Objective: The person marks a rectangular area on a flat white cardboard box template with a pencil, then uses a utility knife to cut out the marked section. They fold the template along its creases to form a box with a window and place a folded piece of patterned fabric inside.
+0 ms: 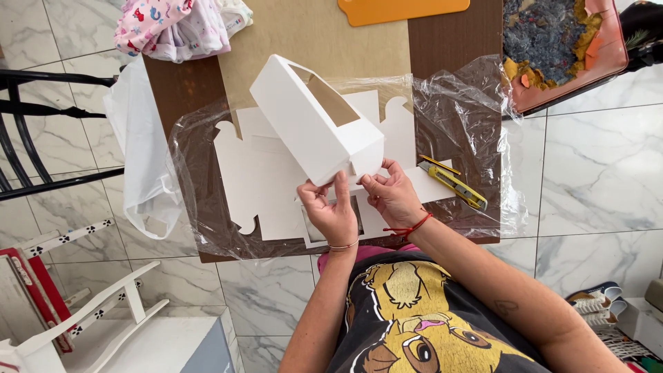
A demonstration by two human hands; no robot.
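Observation:
A white cardboard box (304,121) with a cut-out window leans tilted above the brown table (183,90). My left hand (331,211) grips its near bottom corner, thumb pressed on the card. My right hand (392,193) pinches a flap at the same end of the box, beside my left hand. Flat white die-cut card sheets (259,176) lie under the box on clear plastic wrap (456,110). A yellow utility knife (452,183) rests on the plastic just right of my right hand.
A white plastic bag (138,148) hangs off the table's left edge. Folded pink clothing (176,27) and an orange board (400,8) lie at the far side. An orange tray of dark scraps (559,48) sits at the right. A black chair (27,131) and white wooden furniture (90,311) stand left.

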